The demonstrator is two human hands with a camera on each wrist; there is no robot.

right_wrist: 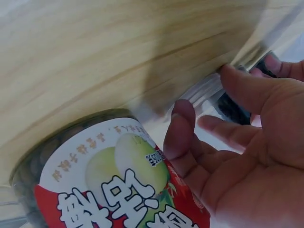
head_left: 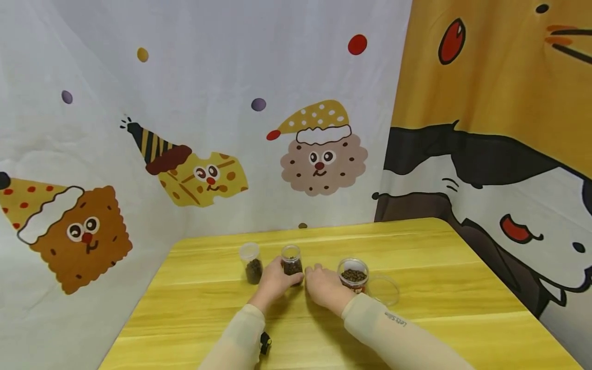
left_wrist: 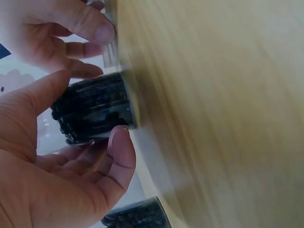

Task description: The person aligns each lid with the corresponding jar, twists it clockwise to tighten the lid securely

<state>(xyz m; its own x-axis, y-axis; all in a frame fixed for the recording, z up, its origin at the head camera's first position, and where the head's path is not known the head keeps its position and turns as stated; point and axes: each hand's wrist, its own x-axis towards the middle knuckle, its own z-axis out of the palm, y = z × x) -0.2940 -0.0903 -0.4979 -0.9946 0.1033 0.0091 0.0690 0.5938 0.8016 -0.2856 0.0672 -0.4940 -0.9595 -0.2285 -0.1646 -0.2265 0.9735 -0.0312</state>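
My left hand (head_left: 274,280) grips a small clear jar (left_wrist: 97,109) of dark pellets, with the thumb on one side and the fingers curled round the other. The jar stands upright on the table, its mouth uncovered. Close by on the right, my right hand (head_left: 325,288) has its thumb and fingers round a low clear lid (right_wrist: 204,95) at the table surface. In the head view the right hand hides this lid. A second jar (head_left: 253,270) of dark pellets, with a whitish cap on, stands left of the left hand.
A wider tub (head_left: 353,276) of brown pellets, uncapped, with a red and white printed label (right_wrist: 109,175), stands just right of the right hand. Beside it a round clear lid (head_left: 386,291) lies flat on the wooden table (head_left: 430,257). A printed cloth (head_left: 208,67) hangs behind.
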